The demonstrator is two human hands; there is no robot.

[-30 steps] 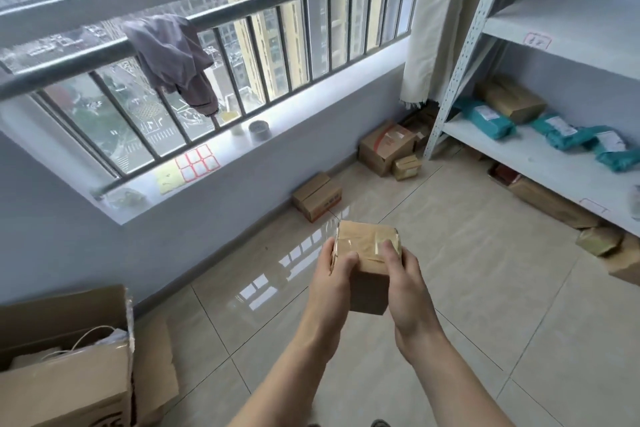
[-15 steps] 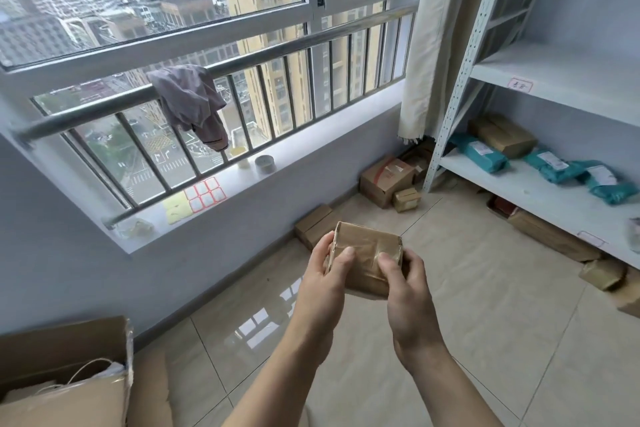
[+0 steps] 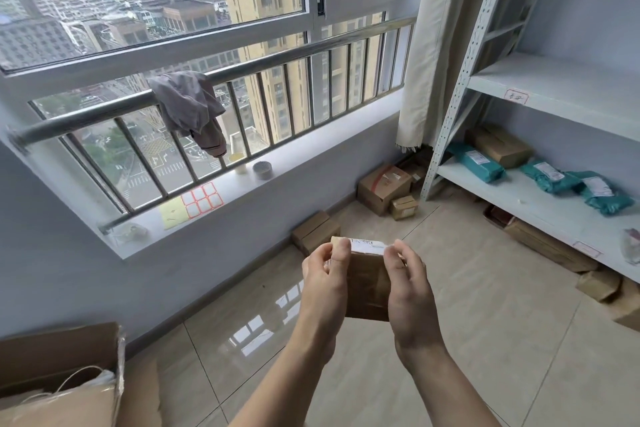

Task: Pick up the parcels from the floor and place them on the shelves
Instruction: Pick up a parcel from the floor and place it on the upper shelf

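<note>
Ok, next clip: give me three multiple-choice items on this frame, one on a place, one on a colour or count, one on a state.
1. Where do the teal mailer bags lie?
A. on the windowsill
B. on a lower shelf of the rack
C. on the floor

2. How many teal bags show on that shelf?
A. one
B. three
C. six

3. What state is the small brown parcel in?
A. held between both hands
B. resting on the floor
C. set on a shelf

Answers: 
1 B, the bags rest on the white board beside a brown box.
2 B, three separate teal bags show in a row.
3 A, the left hand and right hand grip its sides above the floor tiles.
</note>
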